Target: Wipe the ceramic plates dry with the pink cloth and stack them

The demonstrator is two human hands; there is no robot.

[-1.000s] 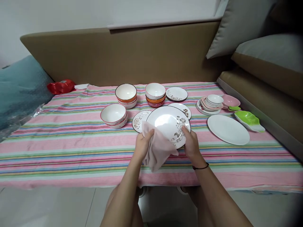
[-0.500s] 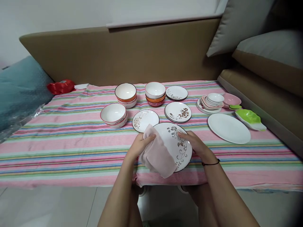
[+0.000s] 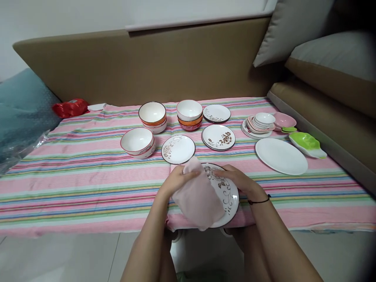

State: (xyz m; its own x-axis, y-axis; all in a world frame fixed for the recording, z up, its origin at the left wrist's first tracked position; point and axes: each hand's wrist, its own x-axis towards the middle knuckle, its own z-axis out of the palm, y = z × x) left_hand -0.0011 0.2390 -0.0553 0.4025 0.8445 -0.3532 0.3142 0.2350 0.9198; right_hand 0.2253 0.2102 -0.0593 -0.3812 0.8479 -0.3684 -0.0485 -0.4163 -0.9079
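Note:
Near the front edge of the striped cloth, a white plate (image 3: 230, 197) with a dark rim and a brown-grey flower pattern is held up between my hands. My left hand (image 3: 178, 180) is closed on a pale pink cloth (image 3: 199, 201), thumb on top, at the plate's left side; the cloth covers much of that side. My right hand (image 3: 236, 178) grips the plate's upper right rim, its thumb on the flowers and its other fingers hidden beneath. Just beyond lies a smaller flowered plate (image 3: 182, 149).
Stacked bowls (image 3: 138, 141) stand behind to the left, more bowls (image 3: 189, 111) farther back. Flowered plates (image 3: 219, 137) lie behind. At right are small stacked dishes (image 3: 264, 118), a white oval plate (image 3: 282, 156) and a green leaf-shaped dish (image 3: 307, 144). A brown backrest (image 3: 176, 66) borders the far side.
The plate and both hands have come slightly lower and nearer. The pink cloth has spread wider over the plate's left side. The whole view has shifted a little.

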